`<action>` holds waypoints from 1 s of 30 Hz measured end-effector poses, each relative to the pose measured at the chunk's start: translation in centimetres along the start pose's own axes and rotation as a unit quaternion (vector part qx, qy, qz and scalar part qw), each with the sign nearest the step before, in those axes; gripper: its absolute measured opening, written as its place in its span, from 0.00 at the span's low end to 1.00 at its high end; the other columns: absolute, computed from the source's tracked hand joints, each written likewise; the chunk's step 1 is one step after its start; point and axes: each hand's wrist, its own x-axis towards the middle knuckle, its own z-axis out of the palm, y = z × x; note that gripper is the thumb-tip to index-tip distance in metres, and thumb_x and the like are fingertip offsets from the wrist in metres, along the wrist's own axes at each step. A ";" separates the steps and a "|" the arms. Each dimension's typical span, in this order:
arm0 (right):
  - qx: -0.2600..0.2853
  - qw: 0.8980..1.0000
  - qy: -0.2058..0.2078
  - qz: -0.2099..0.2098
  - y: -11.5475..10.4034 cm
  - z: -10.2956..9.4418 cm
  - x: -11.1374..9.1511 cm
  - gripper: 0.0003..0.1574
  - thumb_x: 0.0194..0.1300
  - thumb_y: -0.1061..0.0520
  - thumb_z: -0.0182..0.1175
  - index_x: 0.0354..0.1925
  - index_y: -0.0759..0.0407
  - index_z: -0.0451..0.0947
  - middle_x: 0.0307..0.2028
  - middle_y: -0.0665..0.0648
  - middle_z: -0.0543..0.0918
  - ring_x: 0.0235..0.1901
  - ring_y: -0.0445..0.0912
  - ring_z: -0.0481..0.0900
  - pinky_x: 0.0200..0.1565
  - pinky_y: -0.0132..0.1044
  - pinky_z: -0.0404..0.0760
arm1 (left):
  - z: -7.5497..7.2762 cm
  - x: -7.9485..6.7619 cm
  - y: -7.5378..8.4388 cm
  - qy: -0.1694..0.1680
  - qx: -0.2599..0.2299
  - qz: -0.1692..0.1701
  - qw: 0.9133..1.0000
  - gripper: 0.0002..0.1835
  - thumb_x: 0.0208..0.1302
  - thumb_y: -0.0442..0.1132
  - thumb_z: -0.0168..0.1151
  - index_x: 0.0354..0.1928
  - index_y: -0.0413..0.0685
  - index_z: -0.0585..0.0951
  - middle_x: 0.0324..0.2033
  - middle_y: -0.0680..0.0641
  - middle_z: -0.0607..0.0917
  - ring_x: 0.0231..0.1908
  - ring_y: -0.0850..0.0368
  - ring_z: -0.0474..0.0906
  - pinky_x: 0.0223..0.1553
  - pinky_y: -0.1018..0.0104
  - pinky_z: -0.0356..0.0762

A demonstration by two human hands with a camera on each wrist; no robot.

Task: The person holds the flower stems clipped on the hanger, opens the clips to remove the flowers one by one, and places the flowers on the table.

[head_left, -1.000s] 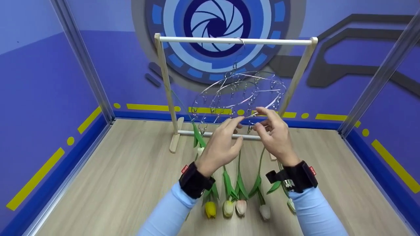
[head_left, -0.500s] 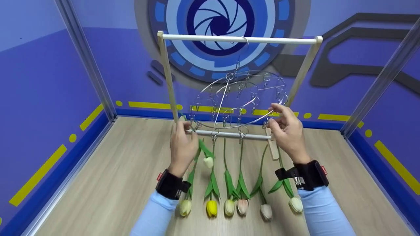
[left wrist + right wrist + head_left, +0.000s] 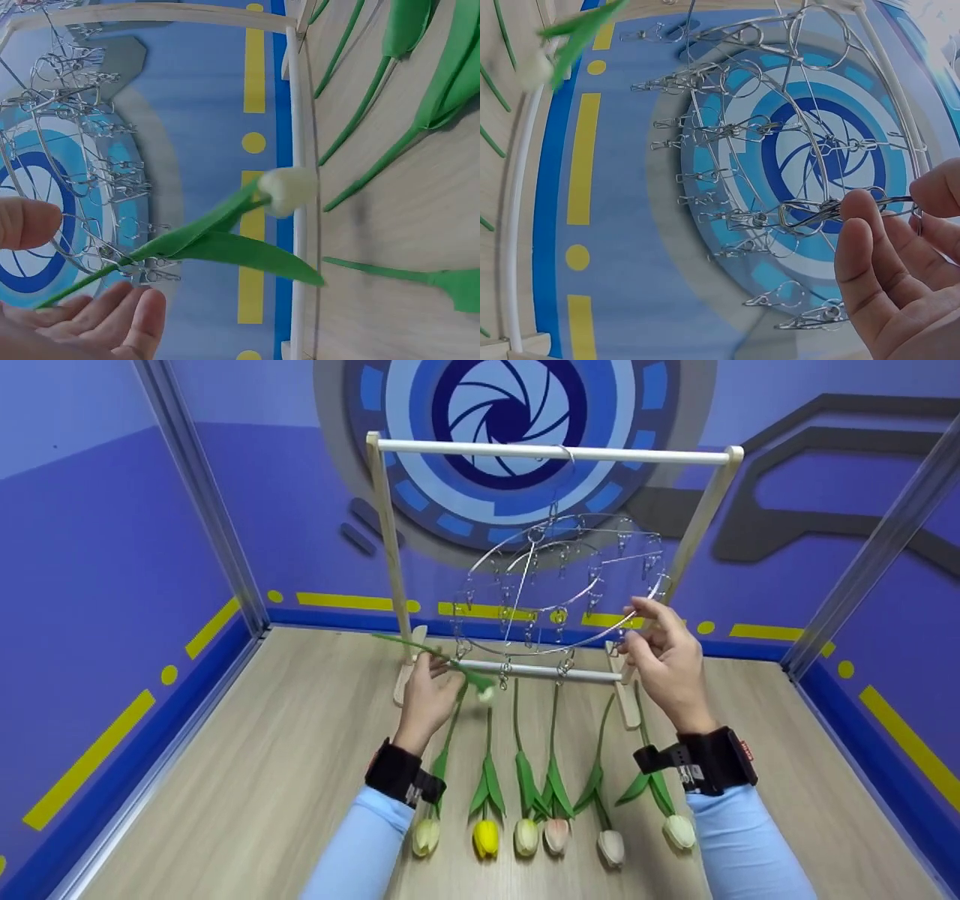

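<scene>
My left hand (image 3: 427, 701) is at the front left of a metal clip hanger (image 3: 555, 649), beside an artificial white tulip (image 3: 289, 191). In the left wrist view the tulip's stem (image 3: 75, 289) crosses by a wire clip and goes behind my loosely extended fingers, the thumb well apart. Whether the clip grips the stem, I cannot tell. In the head view that tulip tilts, bloom to the right, slightly blurred. My right hand (image 3: 667, 664) holds the hanger's right front rim; in the right wrist view its thumb and fingertips (image 3: 862, 206) meet the wire, partly hiding the contact.
A wooden stand with a white top rail (image 3: 465, 448) carries the hanger; its lower rail (image 3: 525, 668) runs close behind the hands. Several tulips lie on the table (image 3: 225, 780) in front, including a yellow one (image 3: 486, 838) and a pink one (image 3: 556, 836). Patterned walls enclose the table.
My left hand has moved left from the hanger's middle to the white tulip, whose stem has swung from hanging steeply to lying flatter. My right hand has shifted slightly right, at the rim.
</scene>
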 end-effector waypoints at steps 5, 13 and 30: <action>0.010 1.000 0.009 -0.003 0.2 0.0 -0.2 0.27 0.71 0.75 0.53 0.66 0.68 0.74 0.55 0.67 0.80 0.31 0.41 0.84 0.31 0.25 0.79 | 0.6 0.3 -0.5 -0.016 0.007 0.031 0.999 0.18 0.75 0.33 0.59 0.62 0.32 0.74 0.57 0.33 0.80 0.60 0.39 0.78 0.63 0.50 0.76; 0.007 1.000 0.013 -0.014 0.5 -0.1 -0.5 0.28 0.71 0.75 0.53 0.67 0.69 0.73 0.56 0.67 0.79 0.30 0.38 0.84 0.31 0.24 0.79 | 1.3 0.3 -0.6 -0.058 0.023 0.092 0.994 0.17 0.76 0.36 0.60 0.59 0.32 0.75 0.57 0.33 0.81 0.61 0.37 0.78 0.62 0.46 0.76; 0.010 1.000 0.020 0.013 1.6 -0.5 -1.8 0.29 0.73 0.73 0.54 0.70 0.66 0.71 0.56 0.66 0.79 0.32 0.35 0.83 0.34 0.25 0.82 | 0.3 -3.2 -0.1 -0.085 -0.030 0.102 0.991 0.12 0.75 0.30 0.58 0.57 0.34 0.78 0.49 0.36 0.85 0.51 0.44 0.84 0.56 0.52 0.81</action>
